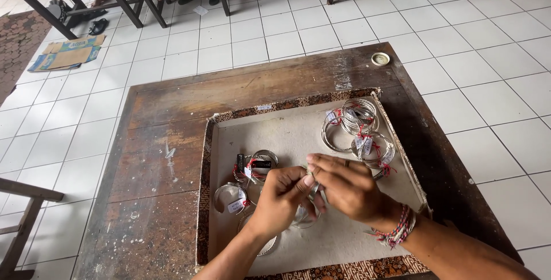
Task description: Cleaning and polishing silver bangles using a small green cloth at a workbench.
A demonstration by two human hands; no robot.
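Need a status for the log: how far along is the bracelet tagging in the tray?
Looks done: a stack of tagged silver bracelets sits at the tray's far right. In hand: left hand and right hand pinch one small piece together; what it is stays hidden. Left: several bracelets lie loose at the left, some already tagged, so the count is unclear.

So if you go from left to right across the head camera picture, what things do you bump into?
Flattened cardboard on the floor → silver cuff bracelet with a tag → left hand → right hand → small round lid on the table corner
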